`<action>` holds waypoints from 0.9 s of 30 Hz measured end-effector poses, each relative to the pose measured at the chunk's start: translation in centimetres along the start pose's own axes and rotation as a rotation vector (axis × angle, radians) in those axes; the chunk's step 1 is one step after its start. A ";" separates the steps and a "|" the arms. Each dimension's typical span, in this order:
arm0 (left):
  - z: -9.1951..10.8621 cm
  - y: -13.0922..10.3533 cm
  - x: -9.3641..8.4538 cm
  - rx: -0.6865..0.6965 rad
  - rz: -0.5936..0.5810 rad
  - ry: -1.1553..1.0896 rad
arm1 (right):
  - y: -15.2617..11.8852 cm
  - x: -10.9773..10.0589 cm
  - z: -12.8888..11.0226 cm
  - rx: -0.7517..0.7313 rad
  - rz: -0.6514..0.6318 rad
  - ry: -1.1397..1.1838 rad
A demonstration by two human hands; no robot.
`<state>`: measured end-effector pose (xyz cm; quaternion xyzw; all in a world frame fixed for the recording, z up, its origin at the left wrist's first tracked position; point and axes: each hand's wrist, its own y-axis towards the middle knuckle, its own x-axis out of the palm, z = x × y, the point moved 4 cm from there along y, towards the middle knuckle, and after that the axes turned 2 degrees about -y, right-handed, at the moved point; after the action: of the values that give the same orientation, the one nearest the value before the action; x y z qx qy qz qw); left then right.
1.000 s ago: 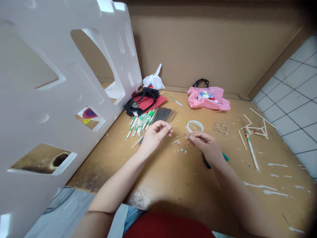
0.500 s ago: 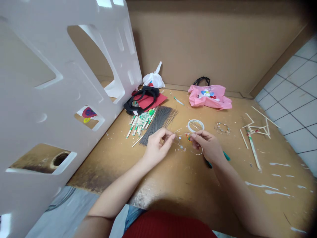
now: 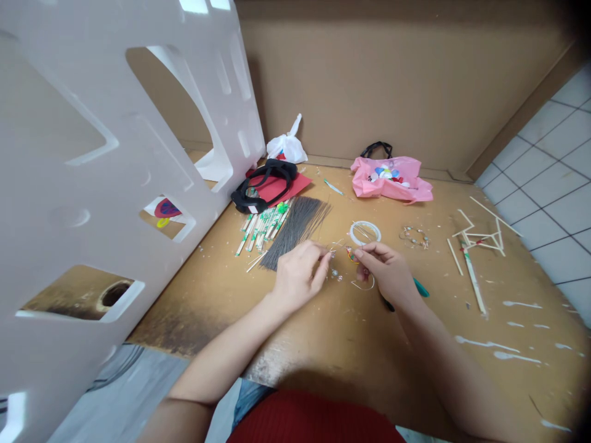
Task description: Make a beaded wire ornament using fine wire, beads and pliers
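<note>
Thin wire point(image 3: 364, 287) with small clear beads point(image 3: 337, 275) runs between and below my two hands. My left hand point(image 3: 301, 274) pinches thin wire ends at its fingertips, next to a bundle of grey wires point(image 3: 295, 231). The fingers of my right hand point(image 3: 386, 267) are pressed together on the wire, with a small red and yellow piece point(image 3: 351, 254) beside the fingertips. A white ring-shaped spool point(image 3: 365, 232) lies just beyond my right hand. Green-handled pliers point(image 3: 420, 287) are partly hidden under my right wrist.
Wrapped sticks point(image 3: 263, 229), a black strap point(image 3: 264, 186) on red paper and a white bag point(image 3: 287, 147) lie at the left. A pink bag point(image 3: 392, 179) stands behind. A beaded wire loop point(image 3: 414, 237) and a stick frame point(image 3: 482, 241) lie right. A white plastic panel point(image 3: 83, 209) rises at left.
My left hand has turned, its fingers now closer together and a little nearer to my right hand. The wire loop below my right hand has shifted slightly left.
</note>
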<state>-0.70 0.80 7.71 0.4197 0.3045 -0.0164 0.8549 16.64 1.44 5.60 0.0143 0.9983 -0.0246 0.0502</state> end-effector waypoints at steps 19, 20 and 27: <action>0.1 0.6 0.1 0.035 -0.181 -0.141 | -0.4 0.5 -0.2 0.104 -0.178 -0.030; 0.1 0.5 0.2 0.030 -0.177 -0.123 | -0.4 0.5 -0.2 0.098 -0.170 -0.040; -0.3 0.1 0.5 -0.005 -0.105 -0.112 | -0.4 0.8 -0.4 0.089 -0.160 -0.035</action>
<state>-0.42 1.13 7.37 0.3992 0.2779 -0.0838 0.8697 15.83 1.12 5.91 -0.0638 0.9932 -0.0730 0.0650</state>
